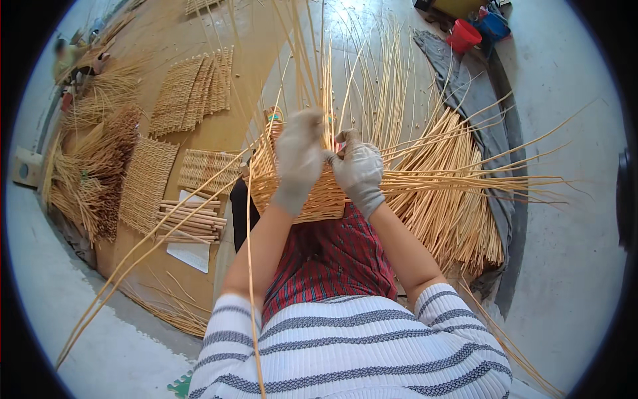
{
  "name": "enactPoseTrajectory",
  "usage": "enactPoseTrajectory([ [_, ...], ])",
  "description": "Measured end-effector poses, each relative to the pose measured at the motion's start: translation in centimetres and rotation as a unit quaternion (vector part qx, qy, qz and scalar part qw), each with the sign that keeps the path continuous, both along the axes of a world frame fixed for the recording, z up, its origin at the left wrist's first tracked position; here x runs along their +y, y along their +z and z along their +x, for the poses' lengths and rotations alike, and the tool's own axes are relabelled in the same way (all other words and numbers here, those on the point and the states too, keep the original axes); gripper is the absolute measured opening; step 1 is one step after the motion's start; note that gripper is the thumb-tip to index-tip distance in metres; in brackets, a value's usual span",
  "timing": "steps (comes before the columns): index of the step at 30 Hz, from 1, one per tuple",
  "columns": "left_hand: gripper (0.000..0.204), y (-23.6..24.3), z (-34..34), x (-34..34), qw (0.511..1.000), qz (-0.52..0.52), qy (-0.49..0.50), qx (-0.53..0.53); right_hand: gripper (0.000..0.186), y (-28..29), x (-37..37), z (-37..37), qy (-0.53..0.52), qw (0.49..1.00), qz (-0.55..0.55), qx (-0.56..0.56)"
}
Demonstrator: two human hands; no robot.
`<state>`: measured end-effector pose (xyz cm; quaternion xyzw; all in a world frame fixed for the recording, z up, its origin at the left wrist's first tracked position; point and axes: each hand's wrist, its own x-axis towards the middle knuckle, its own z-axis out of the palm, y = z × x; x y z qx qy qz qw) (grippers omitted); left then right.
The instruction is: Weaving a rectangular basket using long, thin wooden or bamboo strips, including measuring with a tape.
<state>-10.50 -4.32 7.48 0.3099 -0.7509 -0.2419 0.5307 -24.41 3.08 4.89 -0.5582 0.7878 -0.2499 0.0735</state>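
Observation:
A half-woven wicker basket (322, 211) of tan willow rods rests on my lap, over a red checked cloth (332, 259). Long loose rods stick up and out from its upper edge. My left hand (298, 156), in a grey-white work glove, is raised over the basket's left part; motion smears its fingers, so their grip cannot be made out. My right hand (359, 169), gloved alike, is closed at the basket's upper edge, with thumb and fingers pinching the willow rods there. One long rod (250, 266) runs down past my left forearm.
A large bundle of willow rods (458, 219) lies on dark cloth (452, 76) at right. Woven panels (147, 183), short sticks (193, 221) and rod heaps (90, 179) lie at left. A red bucket (464, 35) stands far right; another person (66, 63) sits far left.

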Motion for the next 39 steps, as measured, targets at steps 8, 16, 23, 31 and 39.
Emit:
enactPoseTrajectory([
  [8,0.034,-1.3,3.5,6.8,0.998,-0.032,0.027,-0.056,0.044,0.4,-3.2,-1.4,-0.011,0.999,0.026,-0.018],
  [16,0.053,-5.8,14.2,8.0,0.966,0.105,0.167,-0.167,0.103,3.2,-7.6,10.8,0.133,0.954,-0.005,-0.268],
  [23,0.061,-5.7,14.8,6.1,0.955,0.163,0.158,-0.189,0.086,-3.6,-13.6,12.2,0.022,0.85,-0.01,-0.526],
  [31,0.066,-5.0,14.9,6.3,0.939,0.231,0.143,-0.211,0.036,0.6,-8.1,12.7,0.145,0.695,-0.19,-0.678],
  [39,0.058,-6.9,15.7,5.0,0.956,0.238,0.061,-0.162,0.047,5.7,-5.7,12.7,0.249,0.705,-0.33,-0.576],
])
